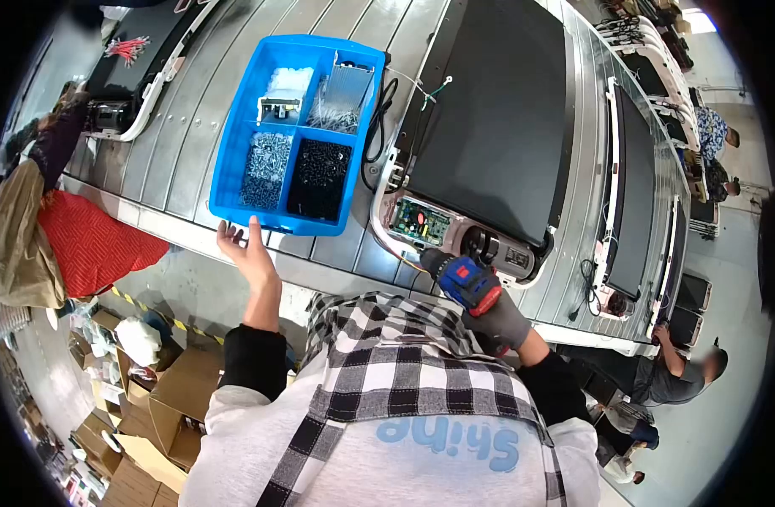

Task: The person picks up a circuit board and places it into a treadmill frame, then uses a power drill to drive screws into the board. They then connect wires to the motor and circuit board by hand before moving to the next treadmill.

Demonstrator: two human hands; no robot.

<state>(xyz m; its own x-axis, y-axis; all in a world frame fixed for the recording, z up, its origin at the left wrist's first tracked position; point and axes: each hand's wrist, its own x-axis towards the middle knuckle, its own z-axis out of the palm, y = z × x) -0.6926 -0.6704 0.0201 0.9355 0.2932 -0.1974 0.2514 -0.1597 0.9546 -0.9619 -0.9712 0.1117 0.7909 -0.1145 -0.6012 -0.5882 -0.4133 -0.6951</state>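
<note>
My right hand point(504, 321), in a dark grey glove, grips a blue, black and red cordless drill point(467, 283). The drill's nose points at the near end of a treadmill base point(489, 118), close to an exposed green circuit board point(419, 221). My bare left hand point(252, 258) is at the near left corner of a blue parts bin point(222, 190), thumb and fingers apart, fingertips at its edge. Silver screws point(266, 169) and black screws point(321, 169) fill the bin's near compartments. White pieces point(290, 82) and clear plastic ties point(332, 114) lie in the far ones.
The bin and treadmill rest on a slatted metal conveyor point(180, 165). A black cable point(375, 127) lies between them. Another treadmill base point(632, 194) stands to the right. Cardboard boxes point(184, 397) and a red cloth point(100, 245) are at left. A co-worker point(674, 372) is at far right.
</note>
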